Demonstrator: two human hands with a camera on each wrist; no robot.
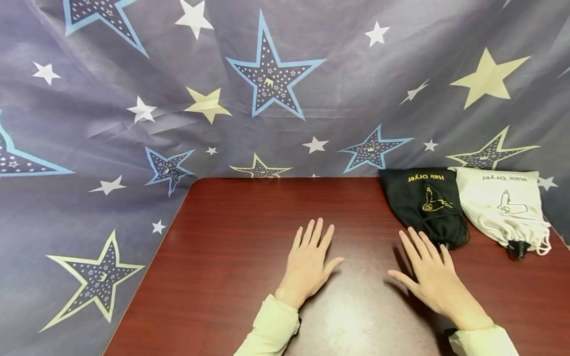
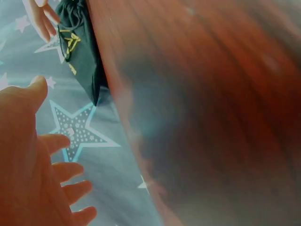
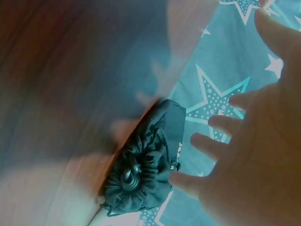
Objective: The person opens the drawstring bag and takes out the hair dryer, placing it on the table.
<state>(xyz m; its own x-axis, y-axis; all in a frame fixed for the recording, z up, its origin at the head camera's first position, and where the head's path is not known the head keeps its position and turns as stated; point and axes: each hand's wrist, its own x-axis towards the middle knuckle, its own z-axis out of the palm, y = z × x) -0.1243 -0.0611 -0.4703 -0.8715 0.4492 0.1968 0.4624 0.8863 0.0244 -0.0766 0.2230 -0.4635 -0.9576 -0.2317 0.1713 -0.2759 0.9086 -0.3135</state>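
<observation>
My left hand (image 1: 306, 269) is over the middle of the brown table, palm down, fingers straight and spread, holding nothing. Over the right half is my right hand (image 1: 434, 282), also spread and holding nothing. Its fingertips reach towards the gathered mouth of a black drawstring bag (image 1: 420, 202), printed "Hair Dryer" in yellow; in the right wrist view a ribbed black piece (image 3: 130, 180) pokes out of that mouth. Beside it lies a white drawstring bag (image 1: 500, 198) with the same print, a black ribbed end (image 1: 518, 248) showing at its mouth. What the bags contain is otherwise hidden.
The glossy reddish-brown table (image 1: 249, 217) has its far edge against a grey-purple cloth (image 1: 338, 109) patterned with stars. Both bags lie at the table's far right corner. White cords (image 1: 544, 242) trail from the white bag.
</observation>
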